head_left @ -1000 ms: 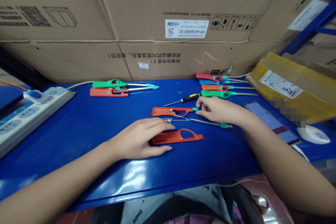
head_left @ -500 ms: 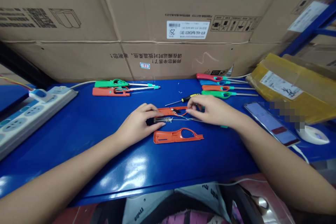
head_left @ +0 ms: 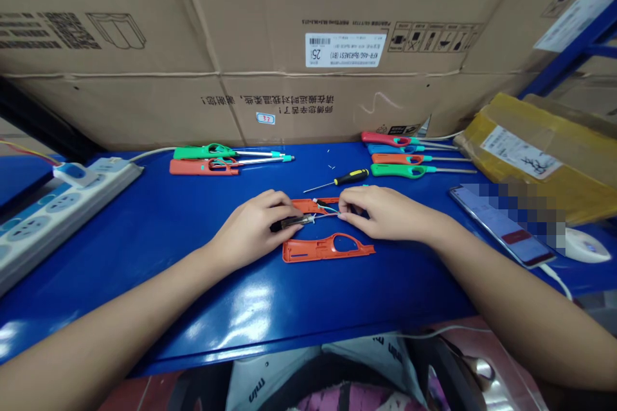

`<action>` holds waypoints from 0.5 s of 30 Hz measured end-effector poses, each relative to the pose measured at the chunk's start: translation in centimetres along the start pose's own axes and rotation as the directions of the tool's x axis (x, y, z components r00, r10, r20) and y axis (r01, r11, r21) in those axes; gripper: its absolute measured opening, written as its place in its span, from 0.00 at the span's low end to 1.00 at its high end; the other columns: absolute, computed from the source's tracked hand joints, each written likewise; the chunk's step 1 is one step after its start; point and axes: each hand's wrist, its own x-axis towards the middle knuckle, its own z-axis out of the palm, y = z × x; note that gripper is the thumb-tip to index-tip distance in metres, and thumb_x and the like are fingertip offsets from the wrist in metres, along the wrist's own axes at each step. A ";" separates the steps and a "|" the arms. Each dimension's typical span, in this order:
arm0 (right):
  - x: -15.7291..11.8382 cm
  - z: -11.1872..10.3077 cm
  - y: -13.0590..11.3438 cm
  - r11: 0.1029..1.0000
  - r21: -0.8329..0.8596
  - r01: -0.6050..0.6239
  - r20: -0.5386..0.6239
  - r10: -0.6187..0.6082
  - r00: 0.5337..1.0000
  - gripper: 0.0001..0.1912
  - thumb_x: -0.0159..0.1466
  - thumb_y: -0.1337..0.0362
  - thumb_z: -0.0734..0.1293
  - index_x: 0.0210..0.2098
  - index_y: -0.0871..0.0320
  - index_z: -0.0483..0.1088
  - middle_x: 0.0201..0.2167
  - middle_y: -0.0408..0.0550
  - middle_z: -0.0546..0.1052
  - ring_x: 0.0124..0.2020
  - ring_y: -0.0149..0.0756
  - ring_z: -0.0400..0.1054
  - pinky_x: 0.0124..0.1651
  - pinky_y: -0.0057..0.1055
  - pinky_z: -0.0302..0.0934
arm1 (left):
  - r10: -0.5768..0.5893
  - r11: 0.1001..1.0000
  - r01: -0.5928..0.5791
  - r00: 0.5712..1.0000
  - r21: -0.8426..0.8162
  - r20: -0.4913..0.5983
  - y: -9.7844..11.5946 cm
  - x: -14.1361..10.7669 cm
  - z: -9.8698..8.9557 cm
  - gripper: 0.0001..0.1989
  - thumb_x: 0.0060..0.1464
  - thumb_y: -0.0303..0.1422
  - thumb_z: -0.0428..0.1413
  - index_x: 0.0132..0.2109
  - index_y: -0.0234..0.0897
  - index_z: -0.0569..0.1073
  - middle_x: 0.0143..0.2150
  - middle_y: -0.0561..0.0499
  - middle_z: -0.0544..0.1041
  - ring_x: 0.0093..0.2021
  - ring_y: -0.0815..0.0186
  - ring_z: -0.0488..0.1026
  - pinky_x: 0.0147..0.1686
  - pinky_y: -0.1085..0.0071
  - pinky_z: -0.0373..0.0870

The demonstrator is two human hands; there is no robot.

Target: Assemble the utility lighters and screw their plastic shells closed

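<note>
My left hand (head_left: 260, 221) is closed round a see-through lighter fuel tank (head_left: 295, 221) with a pale fitting at its right end. From that end a thin tube (head_left: 326, 215) runs right to my right hand (head_left: 380, 213), whose thumb and fingertips pinch it. Just behind lies one orange lighter shell half (head_left: 304, 205), partly covered by both hands, with a small black part and thin wires (head_left: 330, 207) at its middle. Nearer to me the other orange shell half (head_left: 313, 250) lies inner side up on the blue table, untouched.
Behind my hands lies a yellow-and-black screwdriver (head_left: 351, 176). Several lighters (head_left: 395, 170) lie back right, and two more (head_left: 205, 167) back left. A power strip (head_left: 67, 205) is at left. A phone (head_left: 501, 225), white mouse (head_left: 585, 245) and yellow-taped box (head_left: 530, 148) stand right.
My right hand has moved slightly left and down, from over the rear shell onto the thin tube. My left fingers have closed further on the fuel tank, which now tilts slightly.
</note>
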 end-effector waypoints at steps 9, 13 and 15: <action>0.1 0.0 0.1 0.998 0.049 0.027 0.059 -0.030 0.998 0.08 0.71 0.63 0.61 0.37 0.57 0.68 0.34 0.46 0.75 0.32 0.33 0.64 0.35 0.29 0.54 | -0.073 0.996 0.076 0.993 -0.037 0.088 0.3 0.3 -0.3 0.08 0.67 0.33 0.56 0.46 0.39 0.79 0.46 0.46 0.78 0.47 0.59 0.76 0.48 0.62 0.75; 0.1 0.0 -0.1 0.999 0.031 0.034 0.025 -0.034 0.999 0.07 0.70 0.63 0.63 0.36 0.57 0.69 0.32 0.45 0.75 0.31 0.32 0.64 0.33 0.29 0.52 | -0.075 0.996 0.077 0.996 -0.048 0.040 0.6 0.2 -0.5 0.08 0.66 0.33 0.56 0.49 0.39 0.79 0.41 0.48 0.79 0.41 0.62 0.76 0.40 0.67 0.74; -0.1 -0.2 -0.2 0.997 0.048 0.054 -0.036 -0.052 0.998 0.06 0.69 0.64 0.63 0.35 0.57 0.70 0.31 0.45 0.75 0.30 0.32 0.64 0.33 0.29 0.53 | -0.060 0.997 0.060 0.998 -0.057 0.002 0.9 0.1 -0.8 0.08 0.66 0.32 0.57 0.49 0.38 0.78 0.38 0.49 0.79 0.38 0.63 0.76 0.37 0.69 0.73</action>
